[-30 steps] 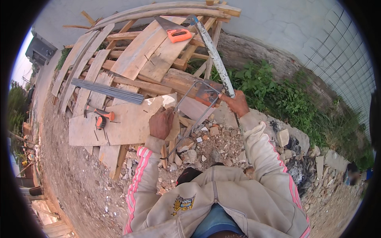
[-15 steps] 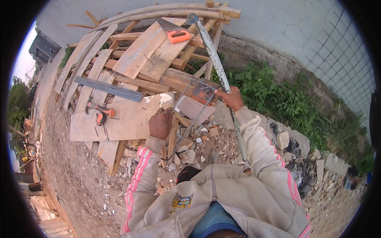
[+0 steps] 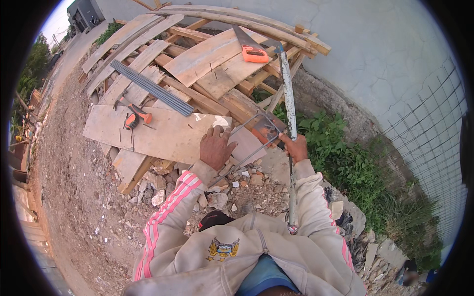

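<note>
My right hand (image 3: 295, 148) is closed round a long metal bar (image 3: 287, 89) with flaking white paint and a bluish far end. A bent steel rod (image 3: 247, 160) runs between my hands, its far corner over a dark plate (image 3: 269, 129) on a timber beam. My left hand (image 3: 216, 148) lies palm down with fingers apart, at the right end of a wide plywood board (image 3: 163, 133). It is beside the rod, and whether it touches the rod I cannot tell. A hammer (image 3: 136, 107), an orange tape measure (image 3: 131, 121) and several nails (image 3: 132, 140) rest on the board.
A bundle of grey steel rods (image 3: 150, 88) lies across the planks. Farther off is a handsaw (image 3: 253, 52) with an orange handle. Rubble (image 3: 217, 200) covers the ground before me. Green plants (image 3: 326, 140) and wire mesh (image 3: 424, 143) stand at the right, along a grey wall (image 3: 365, 49).
My left hand has gone from a closed fist to spread fingers. The bar stands more upright, still in my right hand. The whole view has shifted and turned.
</note>
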Tool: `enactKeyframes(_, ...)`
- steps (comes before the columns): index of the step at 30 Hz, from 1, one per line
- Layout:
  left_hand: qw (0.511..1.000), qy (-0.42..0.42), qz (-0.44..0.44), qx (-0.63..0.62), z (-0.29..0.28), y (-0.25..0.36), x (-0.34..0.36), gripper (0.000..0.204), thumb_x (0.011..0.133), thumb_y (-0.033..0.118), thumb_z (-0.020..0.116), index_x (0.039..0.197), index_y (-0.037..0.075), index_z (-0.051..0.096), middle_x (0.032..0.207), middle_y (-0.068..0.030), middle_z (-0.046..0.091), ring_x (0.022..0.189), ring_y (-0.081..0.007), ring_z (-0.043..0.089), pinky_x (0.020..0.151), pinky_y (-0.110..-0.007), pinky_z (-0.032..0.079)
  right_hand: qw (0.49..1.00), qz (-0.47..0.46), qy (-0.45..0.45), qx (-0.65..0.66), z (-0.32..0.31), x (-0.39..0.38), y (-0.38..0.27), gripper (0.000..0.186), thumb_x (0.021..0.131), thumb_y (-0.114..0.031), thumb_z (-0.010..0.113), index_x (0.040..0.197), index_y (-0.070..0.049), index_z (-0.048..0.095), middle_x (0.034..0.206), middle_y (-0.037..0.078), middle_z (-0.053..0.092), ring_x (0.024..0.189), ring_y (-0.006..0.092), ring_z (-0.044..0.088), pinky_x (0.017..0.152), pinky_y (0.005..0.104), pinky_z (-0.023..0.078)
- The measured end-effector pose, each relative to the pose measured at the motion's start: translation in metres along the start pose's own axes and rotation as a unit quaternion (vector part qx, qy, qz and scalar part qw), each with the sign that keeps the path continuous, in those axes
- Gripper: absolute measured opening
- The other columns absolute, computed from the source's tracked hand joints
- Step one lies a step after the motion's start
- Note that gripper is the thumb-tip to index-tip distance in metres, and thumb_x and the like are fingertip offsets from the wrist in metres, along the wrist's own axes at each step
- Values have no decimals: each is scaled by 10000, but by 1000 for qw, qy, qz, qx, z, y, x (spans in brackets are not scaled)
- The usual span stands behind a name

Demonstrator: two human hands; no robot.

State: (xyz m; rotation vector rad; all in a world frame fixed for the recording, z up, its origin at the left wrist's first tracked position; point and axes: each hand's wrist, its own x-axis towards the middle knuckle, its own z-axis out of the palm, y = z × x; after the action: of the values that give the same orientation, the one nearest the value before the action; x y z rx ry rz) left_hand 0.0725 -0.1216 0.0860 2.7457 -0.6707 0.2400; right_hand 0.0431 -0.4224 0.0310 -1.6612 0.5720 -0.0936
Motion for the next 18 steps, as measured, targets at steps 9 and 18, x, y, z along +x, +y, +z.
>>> enactKeyframes(9,996,-76,-50,21,40,57,26,1155,689,600,810,1522,-55,351,1433,-228,485,1404,-384,408,1129,-533,312,1000,19,3,-23,0,1,-2,306,811,-261,828,760,-31,634,574,27,561,431,131,520,397,307,398)
enactKeyframes(18,995,-95,20,35,33,38,42,1088,650,476,852,1482,-54,393,1347,-196,545,1209,-347,558,1066,-478,386,997,27,-31,66,2,-5,6,302,844,-242,826,737,-82,593,579,-7,544,442,90,486,405,281,379)
